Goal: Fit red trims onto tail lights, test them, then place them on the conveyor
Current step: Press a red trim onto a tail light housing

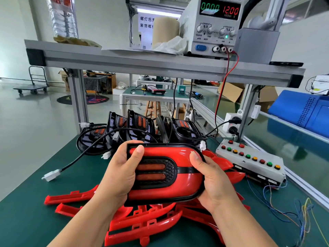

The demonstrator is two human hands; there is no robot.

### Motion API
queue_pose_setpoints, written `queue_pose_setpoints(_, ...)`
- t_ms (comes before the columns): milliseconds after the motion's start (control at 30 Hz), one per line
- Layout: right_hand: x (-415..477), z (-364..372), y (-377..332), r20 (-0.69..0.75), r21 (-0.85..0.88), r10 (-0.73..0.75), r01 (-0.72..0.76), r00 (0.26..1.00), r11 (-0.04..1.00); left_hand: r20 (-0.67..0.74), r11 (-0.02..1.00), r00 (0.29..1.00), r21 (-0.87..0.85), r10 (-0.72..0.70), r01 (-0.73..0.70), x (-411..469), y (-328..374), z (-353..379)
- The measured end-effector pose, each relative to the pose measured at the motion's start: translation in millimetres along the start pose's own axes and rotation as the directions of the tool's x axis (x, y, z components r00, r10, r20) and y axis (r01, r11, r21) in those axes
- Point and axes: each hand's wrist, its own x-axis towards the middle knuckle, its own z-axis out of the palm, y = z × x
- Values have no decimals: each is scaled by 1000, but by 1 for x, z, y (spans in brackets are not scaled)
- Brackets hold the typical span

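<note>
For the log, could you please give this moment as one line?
stage: fitting; tail light: held by left hand, right hand; red trim: on it

The counter (26, 220) is topped with a dark green mat. At its far edge lies a heap of black tail lights (138, 127), their black cables looping over one another. One cable runs out toward the left edge and ends in a white connector (51, 175) lying on the mat. In the near middle sprawls a pile of red trims (142, 223), stacked across each other. Along the right edge sits a pale button box (249, 163) with rows of red, green and yellow buttons. Thin coloured wires (302, 216) trail from it over the mat toward the near right corner
</note>
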Motion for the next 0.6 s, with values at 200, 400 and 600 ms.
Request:
queue_pose_setpoints(200, 0, -11, 1, 55, -117, 26, -19, 998, 993, 38, 997, 997, 49, -66, 64, 2, 1, -2)
queue_pose_setpoints(400, -3, -20, -3, 102, -262, 15, 13, 995, 965, 99, 992, 993, 118, -63, 51, 0, 2, -3)
queue_pose_setpoints(600, -4, -21, -3, 93, -204, -14, 33, 996, 978, 129, 988, 992, 155, 6, -27, -6, -1, 0)
